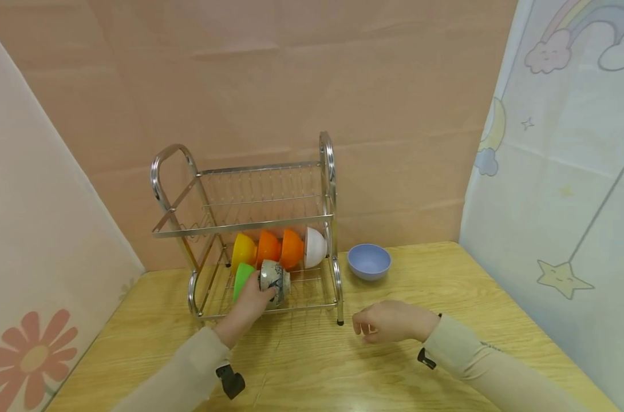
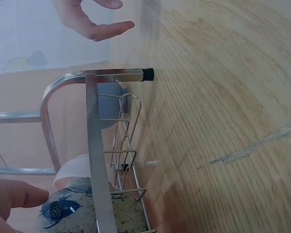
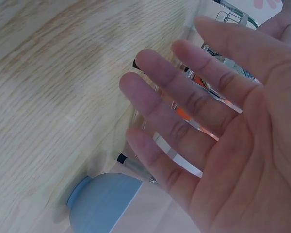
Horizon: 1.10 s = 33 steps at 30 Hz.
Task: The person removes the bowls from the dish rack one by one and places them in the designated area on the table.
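Left hand (image 1: 250,296) grips the patterned bowl (image 1: 271,277) just inside the lower front edge of the rack (image 1: 245,225), beside the green bowl (image 1: 241,279); the right hand (image 1: 394,321), fingers relaxed, holds nothing. If the left grip slips, the patterned bowl could tip over that edge.

Soft light brightens the head view; both wrist views look duller.

A peach cloth (image 1: 394,114) is hanging at upper centre, a flowered sheet (image 1: 34,200) is lining the left edge, a rainbow sheet (image 1: 549,183) the right, and a wood-grain tabletop (image 1: 312,372) is filling the bottom.
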Motion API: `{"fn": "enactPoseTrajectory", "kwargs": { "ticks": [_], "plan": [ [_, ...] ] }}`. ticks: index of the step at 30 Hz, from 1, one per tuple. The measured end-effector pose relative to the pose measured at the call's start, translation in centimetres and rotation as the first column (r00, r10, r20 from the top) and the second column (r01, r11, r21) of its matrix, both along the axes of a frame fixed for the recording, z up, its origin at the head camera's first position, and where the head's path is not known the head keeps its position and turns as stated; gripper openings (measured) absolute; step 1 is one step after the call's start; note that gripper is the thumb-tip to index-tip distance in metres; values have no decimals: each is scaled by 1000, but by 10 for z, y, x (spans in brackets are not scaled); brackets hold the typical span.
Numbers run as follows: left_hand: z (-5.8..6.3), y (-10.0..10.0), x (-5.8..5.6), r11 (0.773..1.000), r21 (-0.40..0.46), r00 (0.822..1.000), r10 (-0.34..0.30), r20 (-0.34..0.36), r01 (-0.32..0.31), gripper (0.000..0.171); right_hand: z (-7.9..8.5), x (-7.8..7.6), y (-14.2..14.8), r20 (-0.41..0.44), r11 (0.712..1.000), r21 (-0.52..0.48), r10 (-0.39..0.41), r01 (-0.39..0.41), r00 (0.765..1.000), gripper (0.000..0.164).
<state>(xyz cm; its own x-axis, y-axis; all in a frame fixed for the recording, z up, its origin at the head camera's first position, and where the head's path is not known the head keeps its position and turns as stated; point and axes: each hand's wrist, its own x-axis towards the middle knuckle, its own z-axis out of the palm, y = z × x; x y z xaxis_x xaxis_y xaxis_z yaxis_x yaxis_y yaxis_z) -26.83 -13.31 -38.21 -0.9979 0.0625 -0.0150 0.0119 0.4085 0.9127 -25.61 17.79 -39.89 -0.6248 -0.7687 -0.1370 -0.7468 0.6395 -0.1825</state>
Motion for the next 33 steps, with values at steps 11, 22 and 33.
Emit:
{"fn": "enactPoseTrajectory", "kwargs": {
  "ticks": [11,22,33],
  "plan": [
    [-3,4,-2,994,95,998,57,11,-58,49,1,3,2,-12,1000,-2,-17,17,1000,11],
    [2,1,-5,989,112,995,88,57,-94,50,1,-1,5,-24,1000,0,-16,16,1000,11],
    [30,0,8,986,168,999,15,39,-21,55,8,-2,5,-21,1000,-4,-20,20,1000,11]
  ]
}}
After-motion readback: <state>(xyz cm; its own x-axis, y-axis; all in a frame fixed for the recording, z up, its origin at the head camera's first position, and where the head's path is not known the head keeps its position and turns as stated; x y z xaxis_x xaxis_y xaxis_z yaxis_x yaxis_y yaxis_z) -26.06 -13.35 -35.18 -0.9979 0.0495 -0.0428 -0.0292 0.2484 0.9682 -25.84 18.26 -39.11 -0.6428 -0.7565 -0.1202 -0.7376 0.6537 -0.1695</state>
